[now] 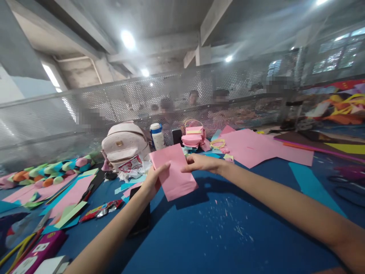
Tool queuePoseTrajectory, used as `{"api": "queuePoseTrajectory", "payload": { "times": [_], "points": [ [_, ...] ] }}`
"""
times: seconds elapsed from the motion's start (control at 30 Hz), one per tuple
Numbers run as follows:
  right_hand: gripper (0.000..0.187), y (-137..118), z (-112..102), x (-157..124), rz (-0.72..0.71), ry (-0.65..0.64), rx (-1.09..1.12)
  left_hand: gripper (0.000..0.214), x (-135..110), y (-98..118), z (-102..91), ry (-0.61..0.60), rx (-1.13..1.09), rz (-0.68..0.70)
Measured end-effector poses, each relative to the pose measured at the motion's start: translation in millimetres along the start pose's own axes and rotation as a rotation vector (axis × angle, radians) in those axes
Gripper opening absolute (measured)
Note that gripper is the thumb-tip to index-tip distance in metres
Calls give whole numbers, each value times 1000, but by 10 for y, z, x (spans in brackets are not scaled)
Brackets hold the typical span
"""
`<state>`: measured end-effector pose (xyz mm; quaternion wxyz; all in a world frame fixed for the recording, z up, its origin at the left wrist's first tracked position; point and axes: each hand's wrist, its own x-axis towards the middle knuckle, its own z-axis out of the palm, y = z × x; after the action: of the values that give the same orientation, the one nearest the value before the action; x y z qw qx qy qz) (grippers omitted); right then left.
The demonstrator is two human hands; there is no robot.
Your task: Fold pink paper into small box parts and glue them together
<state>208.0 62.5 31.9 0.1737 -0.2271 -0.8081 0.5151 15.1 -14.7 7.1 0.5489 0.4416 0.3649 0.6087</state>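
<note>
Both my hands hold a pink paper sheet (pixel 173 173) up above the blue table (pixel 216 228). My left hand (pixel 154 180) pinches its left edge with thumb on top. My right hand (pixel 201 163) grips its upper right edge with fingers curled. The sheet looks folded and tilts toward the lower right. A dark phone (pixel 141 217) lies on the table under my left forearm.
A pale pink backpack (pixel 124 144), a white bottle with a blue cap (pixel 157 135) and a stack of pink paper pieces (pixel 194 137) stand behind. Large pink sheets (pixel 256 146) lie at the right, coloured paper scraps and a paper chain (pixel 51 173) at the left. People sit beyond a mesh fence.
</note>
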Motion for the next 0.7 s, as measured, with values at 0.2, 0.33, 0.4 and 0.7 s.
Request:
{"api": "queuePoseTrajectory", "payload": {
  "times": [0.2, 0.33, 0.4, 0.7],
  "points": [
    [41, 5, 5, -4, -18, -44, 34, 53, -30, 13, 31, 17, -17, 6],
    [34, -1, -12, 10, -45, 6, -34, 47, 26, 2, -43, 63, -3, 56],
    [32, 29, -37, 24, -47, 8, -92, 46, 71, 18, -102, 77, 16, 95],
    [33, -37, -15, -21, -2, -86, -168, 28, 164, 78, -263, 90, 129, 166]
  ]
}}
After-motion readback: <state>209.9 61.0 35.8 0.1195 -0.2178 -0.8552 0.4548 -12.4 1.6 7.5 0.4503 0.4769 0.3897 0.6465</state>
